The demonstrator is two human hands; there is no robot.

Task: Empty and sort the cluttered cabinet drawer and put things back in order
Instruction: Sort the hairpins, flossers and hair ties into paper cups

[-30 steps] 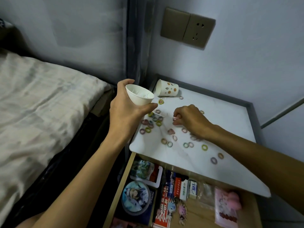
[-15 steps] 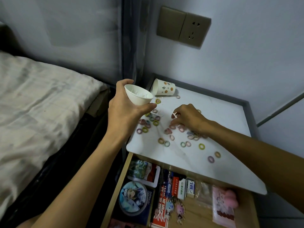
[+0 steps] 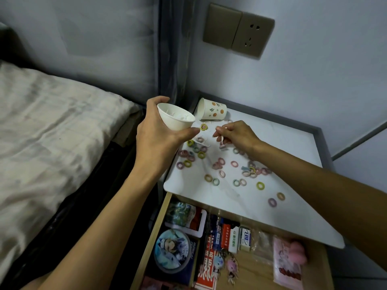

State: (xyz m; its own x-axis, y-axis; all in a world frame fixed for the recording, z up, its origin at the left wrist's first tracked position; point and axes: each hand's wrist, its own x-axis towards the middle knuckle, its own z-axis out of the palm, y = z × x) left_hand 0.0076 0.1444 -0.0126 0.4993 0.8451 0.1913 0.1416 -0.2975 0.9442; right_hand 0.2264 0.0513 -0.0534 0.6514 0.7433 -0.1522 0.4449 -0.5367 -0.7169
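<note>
On the white cabinet top (image 3: 278,151), beside the bed (image 3: 52,132): small coloured rings (image 3: 259,185) lie scattered loose, thickest along the left edge and across the middle, with two outliers near the front right. A patterned paper cup (image 3: 212,111) lies on its side in the back left corner, mouth facing left.

Left hand (image 3: 157,139): held above the top's left edge, fingers and thumb curled round a plain white cup (image 3: 174,120). The cup is tilted, mouth up and toward the right, with small pale bits inside that I cannot identify.

Right hand (image 3: 236,135): raised over the back of the top and pinching a thin white stick (image 3: 222,138) between thumb and fingertips. The stick hangs downward, clear of the surface. What kind of stick it is I cannot tell.

The hands are close together but do not touch, and a ring lies on the top below the gap.

The drawer (image 3: 257,273) below the top is pulled open and still full. It holds a round illustrated tin (image 3: 172,251) at left, a picture packet (image 3: 186,218) behind it, small red, blue and white boxes (image 3: 227,235) in the middle, charm figures (image 3: 230,266), and a pink packet (image 3: 289,260) at right.

A wall socket (image 3: 238,31) is on the wall above.
</note>
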